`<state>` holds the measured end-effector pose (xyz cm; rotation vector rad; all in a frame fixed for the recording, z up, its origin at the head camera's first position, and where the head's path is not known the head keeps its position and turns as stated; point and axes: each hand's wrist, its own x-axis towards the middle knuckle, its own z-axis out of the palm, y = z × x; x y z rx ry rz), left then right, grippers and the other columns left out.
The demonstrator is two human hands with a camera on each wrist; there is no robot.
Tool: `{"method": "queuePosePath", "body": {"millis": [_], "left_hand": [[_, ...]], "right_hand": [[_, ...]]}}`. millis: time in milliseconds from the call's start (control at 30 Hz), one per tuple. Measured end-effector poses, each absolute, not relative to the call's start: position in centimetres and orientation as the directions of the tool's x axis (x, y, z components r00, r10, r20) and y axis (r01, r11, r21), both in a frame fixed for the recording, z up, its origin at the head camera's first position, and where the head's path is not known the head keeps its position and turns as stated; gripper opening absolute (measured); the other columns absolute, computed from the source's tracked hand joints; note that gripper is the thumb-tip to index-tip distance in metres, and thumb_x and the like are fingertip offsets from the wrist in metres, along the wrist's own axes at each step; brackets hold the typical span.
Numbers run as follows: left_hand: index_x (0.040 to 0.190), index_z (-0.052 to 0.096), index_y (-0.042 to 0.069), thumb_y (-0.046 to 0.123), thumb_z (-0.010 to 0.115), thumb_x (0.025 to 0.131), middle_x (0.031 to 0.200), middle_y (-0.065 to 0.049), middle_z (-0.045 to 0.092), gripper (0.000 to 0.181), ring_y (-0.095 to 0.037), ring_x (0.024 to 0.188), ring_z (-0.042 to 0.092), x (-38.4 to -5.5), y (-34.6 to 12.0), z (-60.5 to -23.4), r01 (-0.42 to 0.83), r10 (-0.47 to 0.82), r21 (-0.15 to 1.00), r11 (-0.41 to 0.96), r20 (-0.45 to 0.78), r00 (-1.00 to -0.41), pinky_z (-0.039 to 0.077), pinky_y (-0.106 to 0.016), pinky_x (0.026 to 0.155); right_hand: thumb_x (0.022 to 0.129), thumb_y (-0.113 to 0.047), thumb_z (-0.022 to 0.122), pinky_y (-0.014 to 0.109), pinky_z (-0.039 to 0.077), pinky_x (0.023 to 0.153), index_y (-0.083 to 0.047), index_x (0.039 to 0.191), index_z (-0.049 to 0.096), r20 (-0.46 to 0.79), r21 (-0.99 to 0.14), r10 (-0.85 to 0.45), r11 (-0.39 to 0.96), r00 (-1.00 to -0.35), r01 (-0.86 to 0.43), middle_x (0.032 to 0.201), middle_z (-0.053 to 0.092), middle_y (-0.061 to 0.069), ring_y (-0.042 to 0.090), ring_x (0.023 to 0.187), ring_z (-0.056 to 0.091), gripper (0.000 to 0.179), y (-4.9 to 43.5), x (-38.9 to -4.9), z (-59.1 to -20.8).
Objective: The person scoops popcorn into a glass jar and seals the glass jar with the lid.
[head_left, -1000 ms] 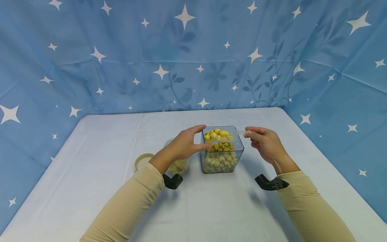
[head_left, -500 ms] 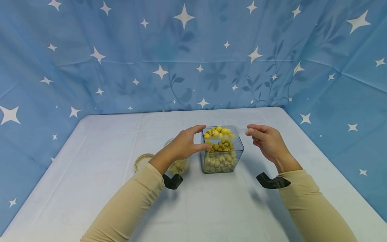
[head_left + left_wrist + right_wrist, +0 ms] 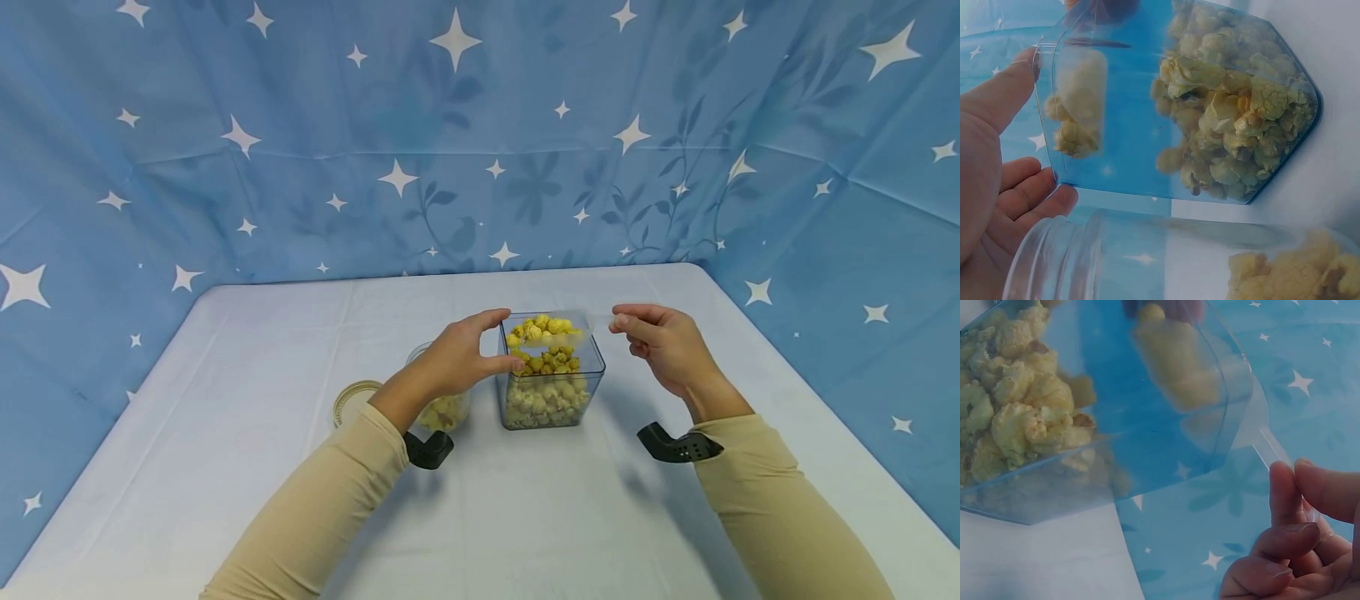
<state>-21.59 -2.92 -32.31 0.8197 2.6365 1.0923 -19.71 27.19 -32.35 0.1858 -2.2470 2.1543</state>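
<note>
A clear, square plastic container (image 3: 546,410) of yellow popcorn stands on the table. My left hand (image 3: 459,358) spans its left side and holds it at the rim, the thumb (image 3: 1013,87) at one corner and the fingers at another. With thumb and forefinger, my right hand (image 3: 658,343) pinches the handle of a clear plastic scoop (image 3: 1267,447). The scoop's bowl is within the container's upper part, above the heaped popcorn, and carries some popcorn (image 3: 549,326) of its own. Under my left wrist stands a round clear jar (image 3: 1129,250), partly hidden, with popcorn at its bottom.
A gold-rimmed round lid (image 3: 352,402) lies left of the jar, partly behind my left forearm. The white-covered table (image 3: 247,367) reaches back to a blue curtain (image 3: 360,208) with white stars.
My right hand has risen slightly and moved a little to the right, and the scoop has shifted up and right within the container. My left hand has stayed in place.
</note>
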Motion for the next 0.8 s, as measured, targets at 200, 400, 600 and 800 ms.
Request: {"method": "queuePosePath", "body": {"millis": [200, 400, 600, 800], "left_hand": [[0.157, 0.034, 0.014, 0.041, 0.072, 0.093, 0.158, -0.006, 0.037, 0.08, -0.025, 0.143, 0.036, -21.57, -2.94, -32.27, 0.421, 0.549, 0.698, 0.579, 0.048, -0.834, 0.034, -0.048, 0.113], [0.157, 0.034, 0.014, 0.041, 0.073, 0.093, 0.158, -0.007, 0.037, 0.08, -0.026, 0.143, 0.036, -21.52, -2.96, -32.23, 0.414, 0.547, 0.701, 0.581, 0.041, -0.836, 0.034, -0.048, 0.113], [0.157, 0.034, 0.014, 0.041, 0.072, 0.093, 0.158, -0.006, 0.037, 0.08, -0.026, 0.143, 0.036, -21.62, -2.95, -32.37, 0.412, 0.544, 0.703, 0.579, 0.043, -0.838, 0.034, -0.048, 0.113], [0.158, 0.033, 0.014, 0.042, 0.072, 0.093, 0.158, -0.006, 0.037, 0.081, -0.026, 0.144, 0.036, -21.67, -2.91, -32.39, 0.41, 0.543, 0.703, 0.581, 0.04, -0.839, 0.034, -0.048, 0.113]], "right_hand": [[0.101, -0.011, 0.061, 0.023, 0.041, 0.065, -0.016, 0.106, 0.069, 0.097, -0.985, -0.062, 0.136, -0.993, -0.105, 0.088, 0.069, -0.007, 0.013, 0.073, 0.044, 0.01, 27.15, -19.61, -32.55], [0.101, -0.011, 0.061, 0.024, 0.043, 0.066, -0.009, 0.111, 0.068, 0.104, -0.978, -0.06, 0.176, -0.993, -0.114, 0.089, 0.069, -0.009, 0.013, 0.074, 0.046, 0.012, 27.11, -19.54, -32.29], [0.101, -0.011, 0.061, 0.024, 0.042, 0.066, -0.007, 0.111, 0.068, 0.106, -0.976, -0.051, 0.187, -0.993, -0.114, 0.088, 0.069, -0.009, 0.013, 0.074, 0.045, 0.013, 27.02, -19.59, -32.5], [0.101, -0.009, 0.06, 0.024, 0.043, 0.067, -0.009, 0.109, 0.068, 0.1, -0.983, -0.072, 0.15, -0.992, -0.11, 0.088, 0.069, -0.008, 0.013, 0.073, 0.045, 0.012, 26.8, -19.53, -32.78]]}}
